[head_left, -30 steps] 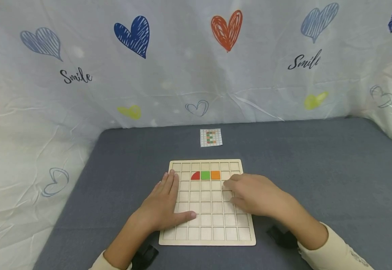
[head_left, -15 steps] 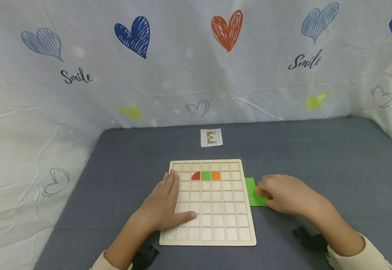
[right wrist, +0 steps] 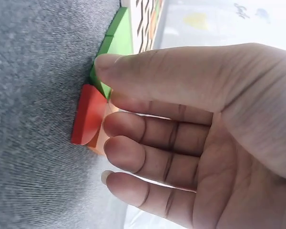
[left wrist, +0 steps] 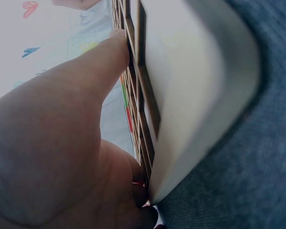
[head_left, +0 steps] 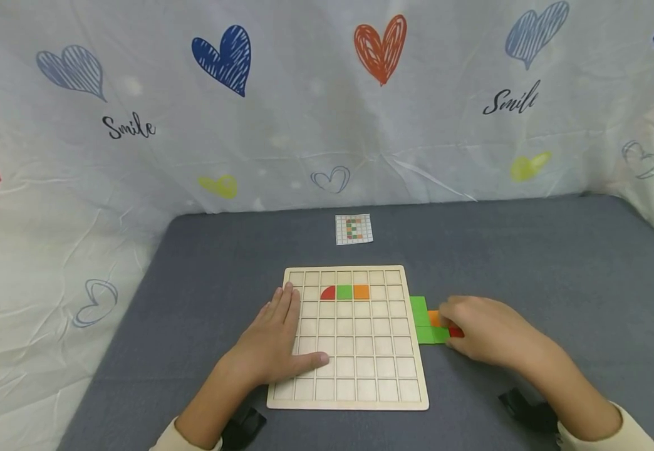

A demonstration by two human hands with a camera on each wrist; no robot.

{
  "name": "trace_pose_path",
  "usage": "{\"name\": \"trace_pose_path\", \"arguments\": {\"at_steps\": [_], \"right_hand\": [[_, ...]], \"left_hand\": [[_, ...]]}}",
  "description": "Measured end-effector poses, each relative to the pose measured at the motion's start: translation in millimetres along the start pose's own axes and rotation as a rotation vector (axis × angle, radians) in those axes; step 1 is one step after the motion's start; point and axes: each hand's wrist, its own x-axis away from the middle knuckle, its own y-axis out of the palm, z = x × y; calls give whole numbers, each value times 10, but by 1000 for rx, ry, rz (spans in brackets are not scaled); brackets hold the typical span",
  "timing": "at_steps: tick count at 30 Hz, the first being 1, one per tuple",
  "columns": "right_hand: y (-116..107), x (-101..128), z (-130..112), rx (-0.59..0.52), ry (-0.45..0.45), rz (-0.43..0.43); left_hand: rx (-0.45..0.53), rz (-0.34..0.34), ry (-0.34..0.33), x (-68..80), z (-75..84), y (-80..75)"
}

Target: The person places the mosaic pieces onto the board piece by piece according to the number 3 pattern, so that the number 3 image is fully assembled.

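Note:
A wooden grid board (head_left: 355,376) lies on the grey table. Its second row holds a red quarter-circle tile (head_left: 327,292), a green tile (head_left: 344,292) and an orange tile (head_left: 361,292). My left hand (head_left: 278,341) rests flat on the board's left side, thumb spread; the left wrist view shows the hand (left wrist: 62,143) against the board's edge (left wrist: 195,86). My right hand (head_left: 487,335) is over loose tiles right of the board. There my thumb (right wrist: 105,64) touches a green tile (right wrist: 115,36), and my nearly straight fingers (right wrist: 115,126) reach a red tile (right wrist: 88,114) lying on an orange one.
A small pattern card (head_left: 353,229) lies beyond the board. The loose green tiles (head_left: 420,316), an orange tile (head_left: 434,318) and the red tile (head_left: 455,332) sit close to the board's right edge. A heart-printed sheet (head_left: 327,100) walls the table behind and at both sides.
My right hand left the board's right side and moved right onto the loose tiles beside it, which are now uncovered. The left hand has not moved.

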Motion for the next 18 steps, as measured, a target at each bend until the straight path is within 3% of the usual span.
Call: {"name": "trace_pose_path", "arguments": {"at_steps": [18], "right_hand": [[53,52,71,-26,12,0]], "left_hand": [[-12,-16,-10,4,11,-7]]}}
